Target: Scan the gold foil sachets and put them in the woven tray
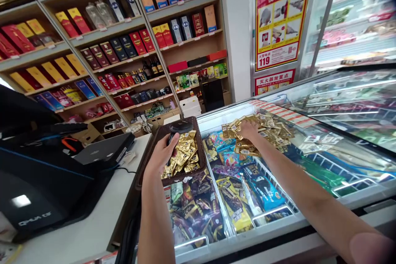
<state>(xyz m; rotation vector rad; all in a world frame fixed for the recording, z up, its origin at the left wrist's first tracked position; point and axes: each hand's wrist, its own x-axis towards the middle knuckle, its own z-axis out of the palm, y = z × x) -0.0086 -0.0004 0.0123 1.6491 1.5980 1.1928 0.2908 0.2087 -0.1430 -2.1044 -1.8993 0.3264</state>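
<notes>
My left hand (165, 152) is wrapped round the handle of a black barcode scanner (181, 127), whose rounded head lies over the far end of a dark brown woven tray (202, 154). Many small gold sachets (185, 154) fill the tray beside this hand. Farther right, my right hand (248, 129) rests in a loose pile of gold sachets (275, 130) spread on the freezer's glass top. Its fingers curl down onto the sachets, and their tips are partly hidden.
Under the glass, the chest freezer (227, 218) holds wrapped ice creams and wire baskets (280, 189). At left, a white counter (83, 231) carries a black checkout screen (37, 185) and a laptop (105, 148). Shelves of boxed bottles (117, 49) line the back wall.
</notes>
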